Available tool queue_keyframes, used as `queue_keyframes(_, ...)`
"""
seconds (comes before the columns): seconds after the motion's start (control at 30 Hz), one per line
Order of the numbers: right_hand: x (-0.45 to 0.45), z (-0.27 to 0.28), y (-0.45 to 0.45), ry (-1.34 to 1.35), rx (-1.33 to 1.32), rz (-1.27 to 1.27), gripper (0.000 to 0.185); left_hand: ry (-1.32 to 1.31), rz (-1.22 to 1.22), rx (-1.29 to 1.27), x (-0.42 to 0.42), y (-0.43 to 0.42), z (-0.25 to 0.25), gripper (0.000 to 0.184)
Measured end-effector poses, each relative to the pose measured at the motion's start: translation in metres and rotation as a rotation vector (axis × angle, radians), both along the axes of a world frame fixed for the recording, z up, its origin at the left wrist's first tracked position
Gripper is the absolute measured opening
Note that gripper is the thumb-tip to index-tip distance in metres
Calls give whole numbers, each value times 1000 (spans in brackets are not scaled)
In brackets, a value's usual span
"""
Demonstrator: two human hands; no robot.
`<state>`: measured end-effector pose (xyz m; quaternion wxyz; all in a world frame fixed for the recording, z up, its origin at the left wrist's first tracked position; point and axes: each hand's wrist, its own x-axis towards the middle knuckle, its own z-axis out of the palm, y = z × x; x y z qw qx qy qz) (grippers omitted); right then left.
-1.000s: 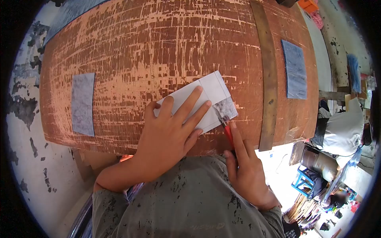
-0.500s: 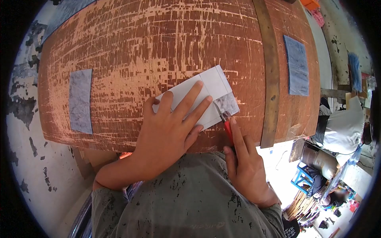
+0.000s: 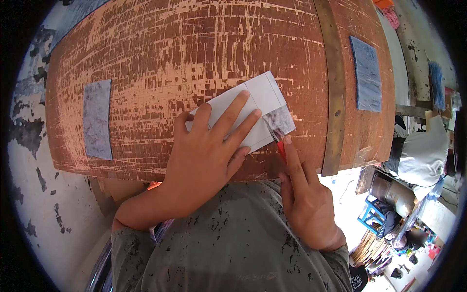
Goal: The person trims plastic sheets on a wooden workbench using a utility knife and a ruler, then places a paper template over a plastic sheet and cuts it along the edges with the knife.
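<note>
My left hand [image 3: 202, 141] lies flat with fingers spread, pressing a white sheet [image 3: 265, 92] with thin ruled lines onto the scratched brown board [image 3: 160, 48]. In my right hand [image 3: 306, 194] is a red-handled utility knife [image 3: 282, 148], the index finger stretched along it. Its blade rests at the sheet's lower right, beside a grey marbled patch [image 3: 281, 120] that shows next to the white surface. The palm side of my right hand and most of the handle are hidden.
A blue-grey marbled piece [image 3: 97, 119] lies at the board's left, another marbled piece [image 3: 367, 73] at its right. A long metal strip [image 3: 335, 92] runs across the board between the sheet and the right piece. A blue stool [image 3: 372, 214] stands lower right on the floor.
The knife has slid slightly down toward my body along the sheet, and my right hand has shifted a little right. My left hand keeps its place on the sheet; the view tilted slightly.
</note>
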<state>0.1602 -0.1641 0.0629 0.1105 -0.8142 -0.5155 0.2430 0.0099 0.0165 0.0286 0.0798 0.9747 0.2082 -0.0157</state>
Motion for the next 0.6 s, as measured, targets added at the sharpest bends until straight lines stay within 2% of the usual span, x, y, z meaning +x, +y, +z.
queue_keyframes(0.2,-2,12,2,63,-115,-56,72,-5,4,15,0,-1,-2,66)
queue_keyframes(0.6,-2,12,-8,86,-68,-59,73,-4,13,0,1,-2,-1,66)
